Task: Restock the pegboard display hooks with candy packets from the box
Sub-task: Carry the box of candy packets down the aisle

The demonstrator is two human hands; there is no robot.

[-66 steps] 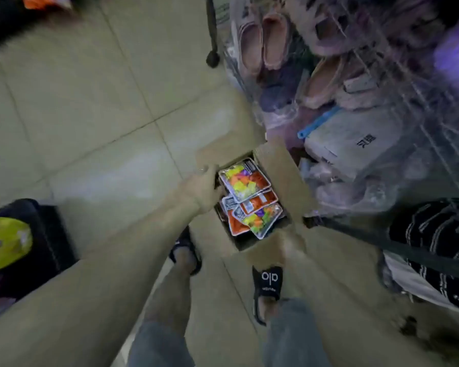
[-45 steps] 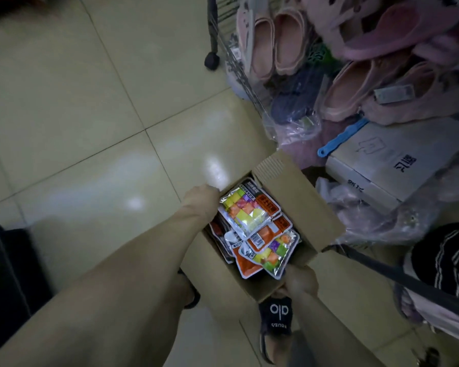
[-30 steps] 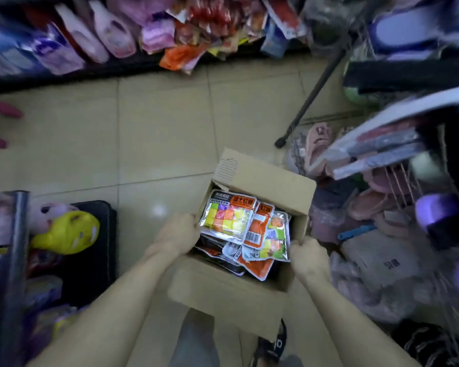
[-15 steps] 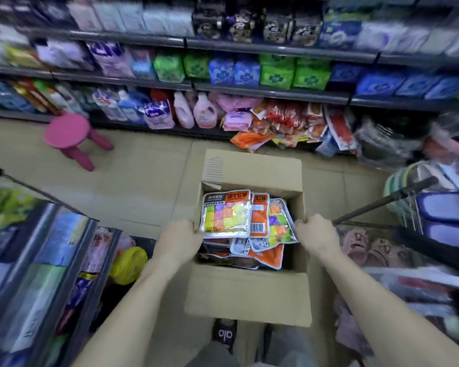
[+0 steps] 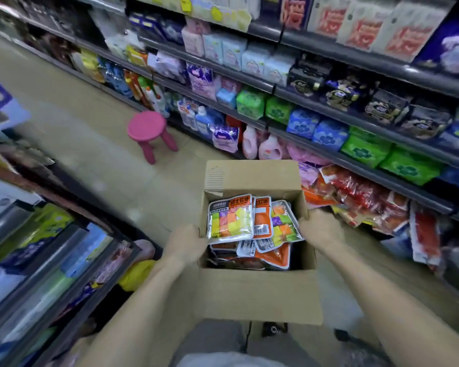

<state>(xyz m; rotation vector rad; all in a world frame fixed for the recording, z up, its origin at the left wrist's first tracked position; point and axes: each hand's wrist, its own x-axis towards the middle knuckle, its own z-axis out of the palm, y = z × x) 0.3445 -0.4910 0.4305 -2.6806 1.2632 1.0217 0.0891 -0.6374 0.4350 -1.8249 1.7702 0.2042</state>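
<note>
Box: the cardboard box [image 5: 257, 292] is carried at 6 o'clock, flaps open, so the candy packets [image 5: 229, 217] stay reachable.
Left hand [image 5: 186, 243]: fingers curl over the 9 o'clock wall.
Right hand [image 5: 319, 229]: fingers curl over the 3 o'clock wall, balancing the load.
Pegboard: not visible.
</note>
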